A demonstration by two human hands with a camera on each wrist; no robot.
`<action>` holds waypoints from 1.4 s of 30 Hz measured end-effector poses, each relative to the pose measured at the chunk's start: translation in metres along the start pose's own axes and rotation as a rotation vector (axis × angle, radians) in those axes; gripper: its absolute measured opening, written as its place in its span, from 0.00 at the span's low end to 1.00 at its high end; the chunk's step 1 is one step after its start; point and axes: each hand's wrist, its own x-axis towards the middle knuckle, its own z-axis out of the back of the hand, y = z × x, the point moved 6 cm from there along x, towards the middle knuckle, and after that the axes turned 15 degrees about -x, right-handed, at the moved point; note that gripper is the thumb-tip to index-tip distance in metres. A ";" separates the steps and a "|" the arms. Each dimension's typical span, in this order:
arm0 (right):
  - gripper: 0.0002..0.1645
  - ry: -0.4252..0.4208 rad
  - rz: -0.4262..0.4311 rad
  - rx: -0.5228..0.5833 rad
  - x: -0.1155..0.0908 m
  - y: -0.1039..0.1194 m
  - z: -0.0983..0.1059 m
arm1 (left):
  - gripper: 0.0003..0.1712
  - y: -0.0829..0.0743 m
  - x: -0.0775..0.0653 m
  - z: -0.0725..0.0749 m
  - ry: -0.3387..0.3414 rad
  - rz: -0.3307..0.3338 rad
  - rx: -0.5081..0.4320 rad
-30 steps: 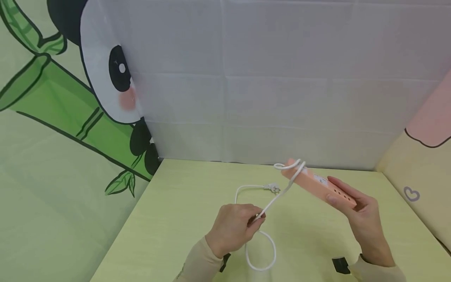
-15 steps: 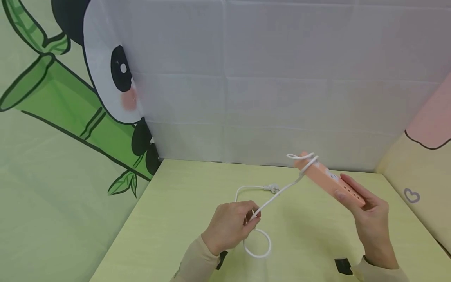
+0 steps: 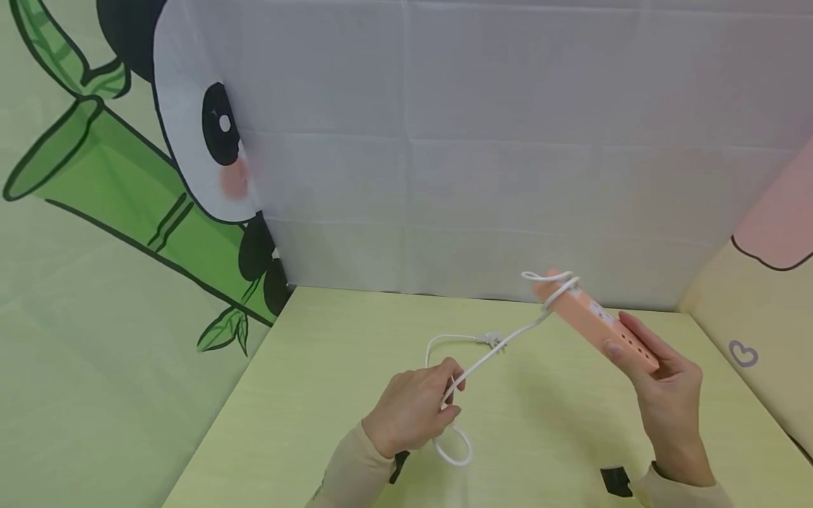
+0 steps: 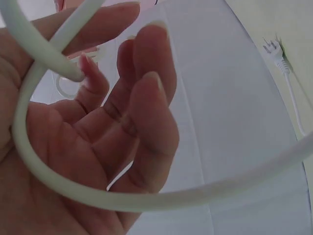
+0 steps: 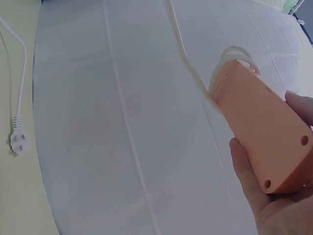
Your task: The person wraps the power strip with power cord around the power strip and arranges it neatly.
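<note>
A peach-coloured power strip [image 3: 587, 321] is held up off the table at a slant by my right hand [image 3: 670, 395], thumb on one side and fingers on the other. Its underside, with screw holes, faces the right wrist camera. White cord [image 3: 489, 356] is wound round the strip's far end and runs to my left hand [image 3: 409, 409]. There the cord crosses the palm inside loosely curled fingers, the thumb standing apart from the fingertips, as the left wrist view shows. Below this hand hangs a small cord loop [image 3: 457, 462]. The plug [image 3: 490, 339] lies on the table behind.
A pale yellow-green table [image 3: 343, 339] lies under both hands. Behind it stands a grey-white sheet wall [image 3: 495, 183]. Printed panels with a panda and bamboo [image 3: 121, 169] close off the left, and a yellow and pink panel [image 3: 762, 303] the right.
My right hand has moved the strip right and slightly up, stretching the cord between the hands. My left hand has shifted slightly left and loosened its pinch. The hanging loop has shrunk.
</note>
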 end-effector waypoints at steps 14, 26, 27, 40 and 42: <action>0.30 -0.059 0.050 0.055 0.000 0.001 0.002 | 0.09 0.012 -0.001 0.013 -0.005 0.091 -0.062; 0.31 -0.148 0.076 0.121 0.017 -0.002 0.017 | 0.07 0.028 0.001 0.027 -0.088 0.100 -0.126; 0.31 -0.178 0.068 0.120 0.019 -0.004 0.022 | 0.08 0.030 0.000 0.029 -0.095 0.098 -0.128; 0.29 -0.386 0.118 0.310 0.043 -0.010 0.078 | 0.10 0.049 0.001 0.047 -0.225 0.124 -0.138; 0.29 -0.394 0.130 0.313 0.044 -0.009 0.078 | 0.07 0.048 0.002 0.047 -0.203 0.123 -0.119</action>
